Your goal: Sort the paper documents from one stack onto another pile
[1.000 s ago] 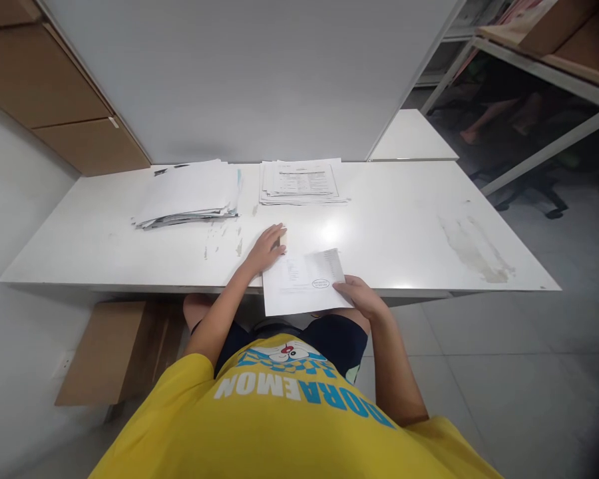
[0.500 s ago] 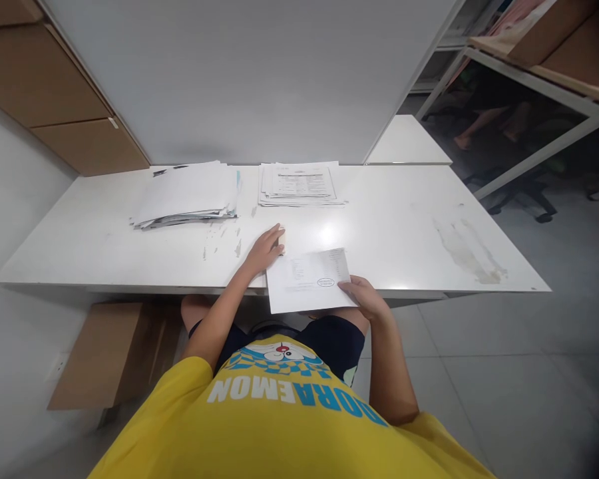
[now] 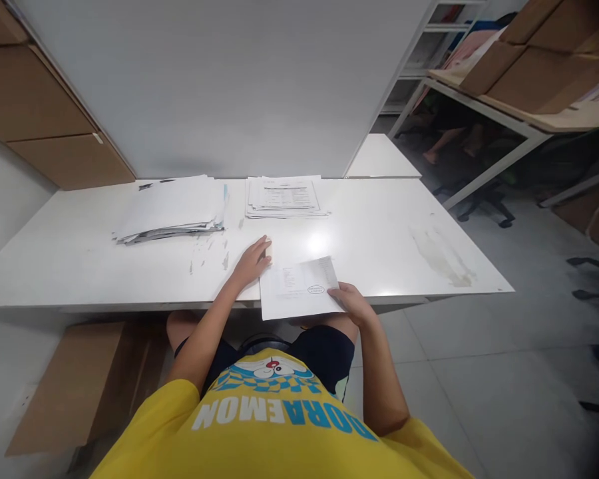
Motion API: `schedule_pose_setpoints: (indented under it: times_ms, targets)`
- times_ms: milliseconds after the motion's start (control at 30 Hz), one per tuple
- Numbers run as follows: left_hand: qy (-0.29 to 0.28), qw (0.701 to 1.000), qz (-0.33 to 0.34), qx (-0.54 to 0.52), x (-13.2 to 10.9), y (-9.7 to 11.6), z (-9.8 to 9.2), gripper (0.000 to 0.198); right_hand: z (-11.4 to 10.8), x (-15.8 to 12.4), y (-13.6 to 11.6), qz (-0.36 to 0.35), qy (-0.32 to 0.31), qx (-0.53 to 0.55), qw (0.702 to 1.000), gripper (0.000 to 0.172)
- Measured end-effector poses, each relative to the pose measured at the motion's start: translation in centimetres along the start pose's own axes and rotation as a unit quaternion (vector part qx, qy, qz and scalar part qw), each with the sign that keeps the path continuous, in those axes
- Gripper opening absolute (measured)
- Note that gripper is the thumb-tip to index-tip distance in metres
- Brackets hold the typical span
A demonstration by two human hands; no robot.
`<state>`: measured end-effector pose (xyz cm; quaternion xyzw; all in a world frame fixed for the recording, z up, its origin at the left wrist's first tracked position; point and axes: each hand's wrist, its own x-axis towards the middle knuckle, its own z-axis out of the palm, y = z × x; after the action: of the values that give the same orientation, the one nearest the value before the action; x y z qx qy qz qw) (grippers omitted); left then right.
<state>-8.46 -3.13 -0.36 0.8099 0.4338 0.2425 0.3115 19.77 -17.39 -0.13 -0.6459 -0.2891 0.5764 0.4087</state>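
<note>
A printed sheet of paper (image 3: 292, 299) hangs partly over the desk's front edge. It bears faint print and a dark oval mark near its right side. My right hand (image 3: 350, 303) pinches its right edge, thumb on top. Just beyond the sheet's left corner, my left hand (image 3: 253, 261) lies on the desk with its fingers curved round a small beige block (image 3: 269, 250). Most of that block is hidden by the fingers, and its exact kind cannot be made out.
On the white desk (image 3: 379, 246), a messy stack of papers (image 3: 172, 206) lies at the back left. A neater pile of printed sheets (image 3: 284, 196) sits at the back middle. A grey panel (image 3: 229, 86) rises behind. Cardboard boxes (image 3: 50, 93) stand left, another box (image 3: 70, 379) below.
The camera view has turned slightly, shifting the desk left and down in the picture. Both hands keep their holds, and the sheet stays in nearly the same place on the desk.
</note>
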Motion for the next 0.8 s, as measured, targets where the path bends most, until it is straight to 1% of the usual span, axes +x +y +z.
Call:
schedule_pose_setpoints:
  times_ms: [267, 400, 500, 667, 800]
  targets:
    - [-0.001, 1.0, 0.008, 0.015, 0.0, -0.1, 0.1, 0.053, 0.0, 0.4, -0.1, -0.009, 0.015, -0.011, 1.0, 0.024]
    - [0.004, 0.999, 0.015, 0.03, 0.1, -0.3, 0.3, 0.053, -0.1, 0.6, 0.2, -0.009, 0.012, -0.003, 1.0, 0.026]
    - [0.004, 0.998, 0.028, 0.059, 0.1, -0.5, 0.5, 0.055, -0.2, 0.5, 0.4, -0.011, 0.014, 0.003, 1.0, 0.028]
    - [-0.01, 0.988, 0.074, 0.131, 0.0, -0.4, 1.0, 0.063, -0.5, 0.5, 0.7, -0.014, 0.013, 0.017, 1.0, 0.032]
    - [-0.024, 0.982, 0.083, 0.166, -0.2, 0.0, 1.1, 0.061, -0.6, 0.7, 1.0, -0.014, 0.01, 0.024, 1.0, 0.034]
